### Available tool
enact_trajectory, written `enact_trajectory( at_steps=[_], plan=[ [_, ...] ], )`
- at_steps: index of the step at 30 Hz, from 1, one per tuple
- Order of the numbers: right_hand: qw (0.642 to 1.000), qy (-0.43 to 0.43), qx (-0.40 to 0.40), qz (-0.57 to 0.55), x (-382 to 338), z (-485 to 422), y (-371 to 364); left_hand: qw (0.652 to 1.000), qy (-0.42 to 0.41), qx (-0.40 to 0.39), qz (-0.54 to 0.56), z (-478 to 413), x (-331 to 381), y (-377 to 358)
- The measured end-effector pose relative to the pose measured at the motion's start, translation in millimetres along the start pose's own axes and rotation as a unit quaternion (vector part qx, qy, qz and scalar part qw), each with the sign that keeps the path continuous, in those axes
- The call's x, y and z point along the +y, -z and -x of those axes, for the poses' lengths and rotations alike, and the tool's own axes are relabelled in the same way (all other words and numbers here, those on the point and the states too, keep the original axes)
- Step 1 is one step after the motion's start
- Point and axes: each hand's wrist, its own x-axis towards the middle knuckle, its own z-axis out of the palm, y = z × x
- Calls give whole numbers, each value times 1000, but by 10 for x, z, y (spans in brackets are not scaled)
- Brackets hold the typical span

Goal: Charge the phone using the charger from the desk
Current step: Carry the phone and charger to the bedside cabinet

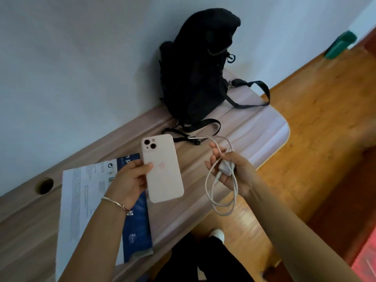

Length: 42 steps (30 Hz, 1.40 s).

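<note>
Phone: the white-cased phone (162, 168) was held above the surface (254, 127), back and camera lenses facing up, its lower end toward the person.
Left grip: the left hand (130, 180) was closed on the phone's left edge, thumb across the back and fingers underneath.
Charger: the white power adapter (225, 166) lay in the palm, with its white cable (221, 192) hanging in loose loops below the hand and one loop rising above it.
Right grip: the right hand (232, 171) was partly closed around the adapter and a few cable strands, fingers curled but not tight.
Connector: the cable's free end seemed to lie near the backpack strap (193, 137), though the view was too blurred to be sure.
Step in hand: both items were lifted, nothing plugged yet.
How to do it well: find the connector end first, let the loops fall free so they do not knot, turn the phone so its port faces the right hand, then push the plug in straight without bending.
Surroundings: a black backpack (199, 66) stood against the wall, and a printed leaflet (85, 190) lay on the surface under the left wrist.
</note>
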Motion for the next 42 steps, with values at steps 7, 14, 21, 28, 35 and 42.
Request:
enact_trajectory(
  at_steps=[7, 14, 21, 28, 35, 42],
  plan=[
    [994, 90, 36, -44, -330, 560, 405, 997, 10, -64, -49, -25, -111, -738],
    [982, 158, 72, -80, -761, 1187, 932, 991, 10, -114, -76, 54, -357, -1652],
    [964, 219, 107, -103, -1137, 1903, 1343, 974, 31, -188, -121, 141, -612, -2605],
    [945, 282, 101, -135, -1432, 2450, 1775, 955, 44, -242, -163, 195, -740, -3433],
    [920, 325, 121, -184, -1717, 2701, 2271, 934, 81, -275, -213, 4, -859, -4132],
    [891, 380, 140, -206, -2359, 2797, 2684, 905, 110, -317, -260, -350, -920, -5083]
  ],
)
